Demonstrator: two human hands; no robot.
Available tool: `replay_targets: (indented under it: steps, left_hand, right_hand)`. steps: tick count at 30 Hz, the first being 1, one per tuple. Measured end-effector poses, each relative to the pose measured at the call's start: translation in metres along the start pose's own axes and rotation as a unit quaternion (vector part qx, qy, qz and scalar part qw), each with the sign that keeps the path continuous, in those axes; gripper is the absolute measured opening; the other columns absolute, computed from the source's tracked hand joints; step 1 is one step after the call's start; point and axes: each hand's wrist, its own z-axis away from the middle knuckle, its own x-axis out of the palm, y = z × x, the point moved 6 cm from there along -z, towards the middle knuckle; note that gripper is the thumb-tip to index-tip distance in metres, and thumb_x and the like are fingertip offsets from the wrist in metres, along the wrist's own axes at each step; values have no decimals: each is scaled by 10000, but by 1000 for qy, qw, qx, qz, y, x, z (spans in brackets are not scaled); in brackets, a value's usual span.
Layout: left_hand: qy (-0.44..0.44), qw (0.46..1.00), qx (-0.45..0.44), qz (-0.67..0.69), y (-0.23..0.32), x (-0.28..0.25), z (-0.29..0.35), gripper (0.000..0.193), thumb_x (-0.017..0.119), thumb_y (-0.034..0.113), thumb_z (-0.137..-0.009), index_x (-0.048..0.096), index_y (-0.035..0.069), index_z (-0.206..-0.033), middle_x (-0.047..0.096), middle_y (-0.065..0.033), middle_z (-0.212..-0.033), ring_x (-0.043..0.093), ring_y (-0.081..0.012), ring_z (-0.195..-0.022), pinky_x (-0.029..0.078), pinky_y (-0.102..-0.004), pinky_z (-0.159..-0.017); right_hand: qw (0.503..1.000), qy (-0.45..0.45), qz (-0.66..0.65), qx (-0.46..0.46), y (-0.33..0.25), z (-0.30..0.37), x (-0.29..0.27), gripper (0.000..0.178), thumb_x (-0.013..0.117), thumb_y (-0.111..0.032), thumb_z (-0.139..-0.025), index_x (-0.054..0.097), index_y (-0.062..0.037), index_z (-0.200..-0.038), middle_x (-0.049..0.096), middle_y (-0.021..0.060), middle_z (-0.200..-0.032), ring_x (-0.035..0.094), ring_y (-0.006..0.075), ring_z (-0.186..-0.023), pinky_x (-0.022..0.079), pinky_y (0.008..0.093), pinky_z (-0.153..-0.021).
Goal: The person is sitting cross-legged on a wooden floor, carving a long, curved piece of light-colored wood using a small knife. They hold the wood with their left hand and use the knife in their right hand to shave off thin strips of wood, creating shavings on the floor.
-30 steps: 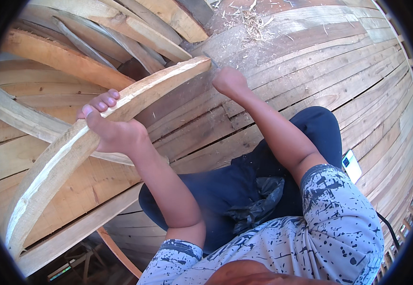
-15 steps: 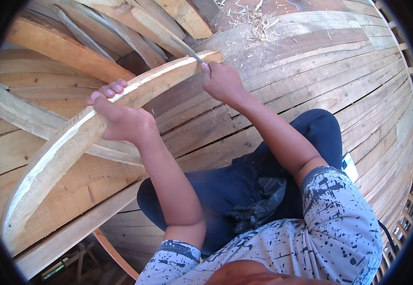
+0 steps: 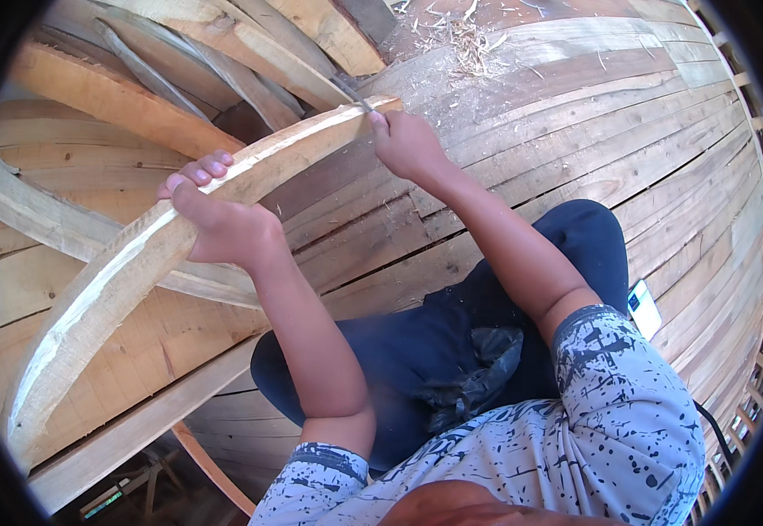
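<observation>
A long curved piece of timber (image 3: 105,294) arcs from the lower left up to the top middle, with a pale strip along its upper edge. My left hand (image 3: 224,215) is clamped around its middle, fingers over the far side and thumb on top. Near its upper right end my right hand (image 3: 406,145) is closed on a narrow grey metal tool (image 3: 353,93). The blade lies across the timber's pale edge and points away to the upper left. Its handle is hidden in my fist, so I cannot tell whether it is a knife or a file.
I sit on a planked wooden surface (image 3: 522,193) with dark gaps between boards. Rough beams (image 3: 123,96) lie at the upper left; another curved timber (image 3: 66,215) passes under the held one. Wood shavings (image 3: 478,48) are scattered ahead. A phone (image 3: 645,309) lies beside my right knee.
My right hand and the tool have shifted slightly left, and less of the blade shows beyond the timber's edge. My left hand keeps its grip on the timber.
</observation>
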Motion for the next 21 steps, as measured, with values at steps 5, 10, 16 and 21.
replay_targets:
  steps: [5,10,16,21]
  left_hand:
    - [3,1000,2,-1,3,11,8,143,555,84,-870,426,62,-930,431,-22,-716,475,-164,-658,497,-364,-690]
    - [14,1000,-9,12,-1,-8,-4,137,548,68,-869,427,56,-932,435,-26,-716,474,-165,-657,497,-365,-674]
    - [20,1000,-5,15,0,1,3,152,554,61,-864,422,56,-939,440,-30,-717,472,-167,-653,498,-366,-668]
    - [26,999,8,21,2,4,5,112,519,-8,-816,433,59,-840,448,-57,-704,482,-192,-626,501,-377,-640]
  right_hand:
    - [997,-9,38,67,49,-6,7,426,417,-336,-1022,661,0,-929,668,255,-790,656,456,-796,505,542,-746]
    - [998,-12,17,57,-6,-6,-17,450,382,-335,-1027,678,1,-980,690,264,-885,661,458,-882,517,532,-807]
    - [991,-35,47,123,49,-9,-5,464,374,-326,-1027,690,13,-1000,687,280,-934,654,456,-952,504,529,-863]
    - [987,-98,17,124,28,-9,3,478,378,-317,-1028,691,43,-1011,681,291,-976,650,451,-981,499,522,-881]
